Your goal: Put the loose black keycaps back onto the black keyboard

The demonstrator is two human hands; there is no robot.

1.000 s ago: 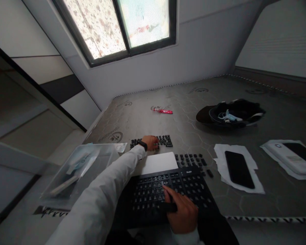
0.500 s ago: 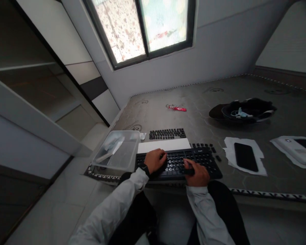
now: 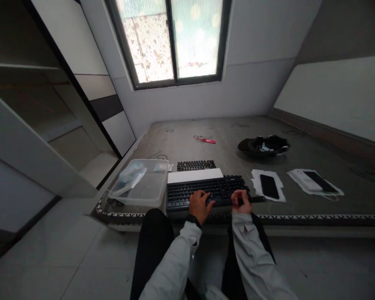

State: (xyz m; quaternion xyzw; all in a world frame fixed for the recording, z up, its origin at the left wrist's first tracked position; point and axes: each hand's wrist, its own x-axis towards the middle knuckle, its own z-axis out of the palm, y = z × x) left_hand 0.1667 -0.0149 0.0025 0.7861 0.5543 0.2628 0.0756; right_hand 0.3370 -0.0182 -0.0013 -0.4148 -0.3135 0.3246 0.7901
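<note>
Left hand (image 3: 200,206) rests on the black keyboard (image 3: 179,193); right hand (image 3: 241,201), near its right end, grips a dark object (image 3: 258,199). Loose keys (image 3: 196,165) lie beyond a white strip (image 3: 195,176); clear box (image 3: 153,186) at left.

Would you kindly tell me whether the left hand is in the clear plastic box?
No, the left hand is over the black keyboard.

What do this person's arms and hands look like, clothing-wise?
Both arms wear long, loose, pale grey sleeves with visible creases. The left hand is ungloved, with a dark wristband by the cuff; the right hand is also ungloved.
</note>
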